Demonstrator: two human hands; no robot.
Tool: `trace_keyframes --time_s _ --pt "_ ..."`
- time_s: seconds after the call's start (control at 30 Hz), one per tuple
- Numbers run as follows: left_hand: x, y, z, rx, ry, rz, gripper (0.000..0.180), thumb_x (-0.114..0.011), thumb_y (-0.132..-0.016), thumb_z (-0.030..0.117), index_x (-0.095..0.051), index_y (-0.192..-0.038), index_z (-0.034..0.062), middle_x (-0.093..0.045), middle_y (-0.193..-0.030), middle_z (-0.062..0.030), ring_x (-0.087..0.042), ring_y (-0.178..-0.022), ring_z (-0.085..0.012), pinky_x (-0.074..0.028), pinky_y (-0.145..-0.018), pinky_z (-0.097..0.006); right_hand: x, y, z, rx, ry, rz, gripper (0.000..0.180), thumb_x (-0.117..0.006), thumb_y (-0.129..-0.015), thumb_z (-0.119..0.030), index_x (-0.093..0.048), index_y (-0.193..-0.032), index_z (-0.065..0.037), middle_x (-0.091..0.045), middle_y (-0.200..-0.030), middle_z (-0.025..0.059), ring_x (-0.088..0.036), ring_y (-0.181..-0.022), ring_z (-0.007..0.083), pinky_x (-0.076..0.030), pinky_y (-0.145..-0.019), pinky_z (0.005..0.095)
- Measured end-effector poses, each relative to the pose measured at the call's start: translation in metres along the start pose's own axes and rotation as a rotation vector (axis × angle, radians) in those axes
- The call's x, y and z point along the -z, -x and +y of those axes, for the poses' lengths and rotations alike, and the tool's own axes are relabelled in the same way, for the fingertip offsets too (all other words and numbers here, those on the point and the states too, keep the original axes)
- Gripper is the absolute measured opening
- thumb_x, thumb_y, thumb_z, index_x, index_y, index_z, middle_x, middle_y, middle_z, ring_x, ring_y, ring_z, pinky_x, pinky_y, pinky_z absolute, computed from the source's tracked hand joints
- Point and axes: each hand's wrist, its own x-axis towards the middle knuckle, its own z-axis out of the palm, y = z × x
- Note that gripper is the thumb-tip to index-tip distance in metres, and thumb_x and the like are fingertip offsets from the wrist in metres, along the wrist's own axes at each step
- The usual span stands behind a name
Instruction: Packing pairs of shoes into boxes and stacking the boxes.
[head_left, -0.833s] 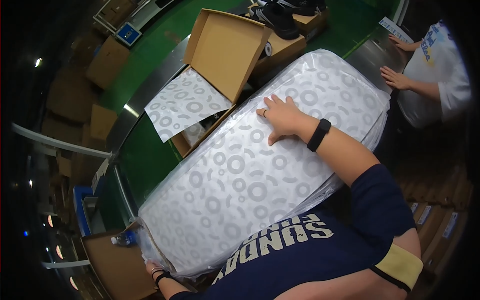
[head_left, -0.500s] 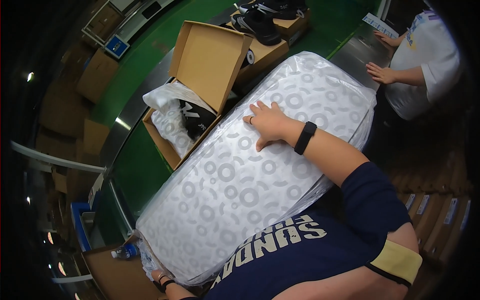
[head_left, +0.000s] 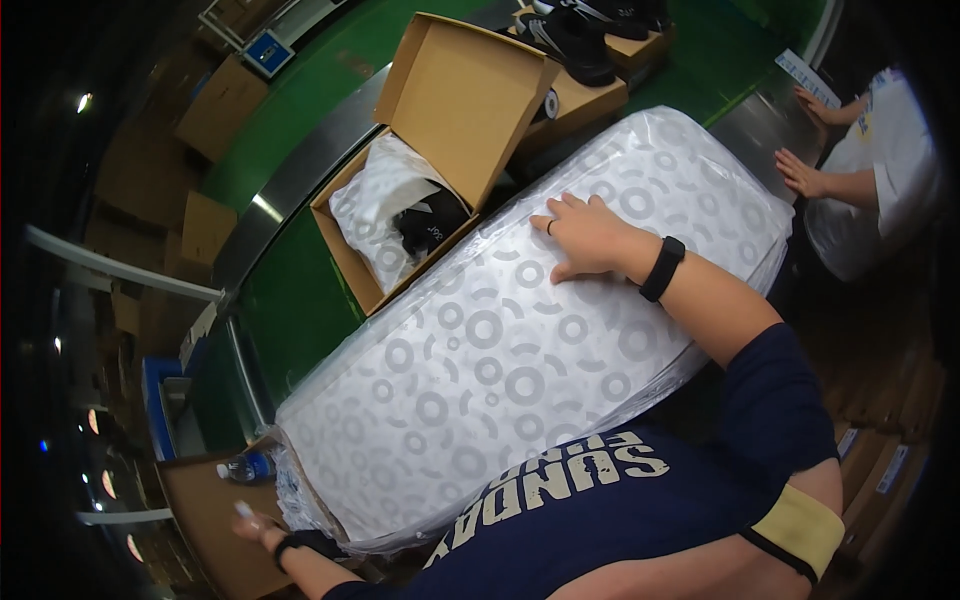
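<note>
My right hand (head_left: pixel 590 235) lies flat with fingers spread on a thick stack of white wrapping paper (head_left: pixel 500 350) printed with grey rings. Clear plastic film surrounds the stack and bunches at its near left end. Beside that end is my left hand (head_left: pixel 257 527), small and partly blurred, above a brown cardboard box (head_left: pixel 200 480). Its fingers look curled, with a small white bit at their tips that I cannot make out. Past the stack's far edge stands an open shoebox (head_left: pixel 345 262), its lid raised, holding black shoes (head_left: pixel 432 222) partly covered by patterned paper.
A bottle with a blue label (head_left: pixel 247 467) lies by the stack's left end. Black shoes (head_left: pixel 575 45) sit on closed boxes (head_left: pixel 575 100) beyond the shoebox. At the right, another person's hands (head_left: pixel 800 172) are over the metal edge of the green conveyor (head_left: pixel 285 275).
My left hand has moved from the plastic at the stack's end, left and upward over the cardboard box. My right hand stays on the paper. The whole view has shifted.
</note>
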Motion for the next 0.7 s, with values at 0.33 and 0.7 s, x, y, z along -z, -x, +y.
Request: trace_keyframes --time_s 0.33,0.7 --pt "-0.295 0.331 0.331 -0.182 0.302 -1.386 0.017 -0.054 -0.08 0.012 -0.056 -0.096 0.0048 -0.057 -0.079 -0.0049 -0.058 -0.068 -0.0138 -0.049 -0.055 -0.025 0.011 -0.089 0.027 -0.153 0.06 0.13 0.04 -0.057 -0.074 -0.04 -0.065 -0.08 -0.001 -0.062 -0.085 0.0181 -0.058 -0.083 0.0332 -0.044 -0.077 0.0404" --pt "-0.385 0.351 0.358 0.499 -0.096 -1.393 0.065 -0.051 -0.078 0.046 -0.036 -0.123 0.0019 -0.056 -0.1 -0.0153 -0.057 -0.08 -0.0249 -0.046 -0.07 -0.037 -0.023 -0.086 0.019 0.003 0.034 0.201 0.03 -0.043 -0.082 -0.025 -0.062 -0.083 -0.003 -0.062 -0.084 0.0171 -0.056 -0.086 0.0325 -0.041 -0.079 0.0419"
